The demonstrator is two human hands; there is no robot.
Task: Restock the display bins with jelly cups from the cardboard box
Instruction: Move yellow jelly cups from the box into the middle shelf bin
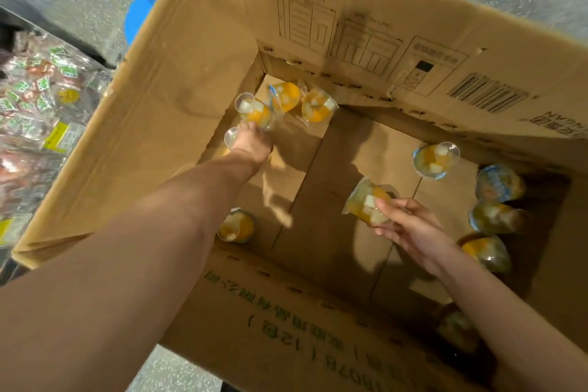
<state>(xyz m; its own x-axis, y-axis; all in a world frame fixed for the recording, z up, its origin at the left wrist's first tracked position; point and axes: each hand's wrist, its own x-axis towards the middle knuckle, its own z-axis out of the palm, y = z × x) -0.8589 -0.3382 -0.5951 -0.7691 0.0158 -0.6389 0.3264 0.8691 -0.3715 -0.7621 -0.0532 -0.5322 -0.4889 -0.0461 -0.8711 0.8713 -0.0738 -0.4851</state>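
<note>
Both arms reach down into open cardboard box (178, 79). Left hand (251, 145) at far left corner, fingertips closed round jelly cup (254, 111), cup projecting beyond fingers toward box wall; second clear cup (231, 137) tucked just beside wrist. Right hand (410, 229) pinches tilted cup (366, 200) near box centre, cup lying above and left of fingers. Loose cups (436, 159) scattered on box floor, several along right wall. Packaged sweets in display bin (41, 99) at left.

Warm dim light, hard arm shadows inside the cardboard box (350, 149) (wide-angle bowing, soft edges).
</note>
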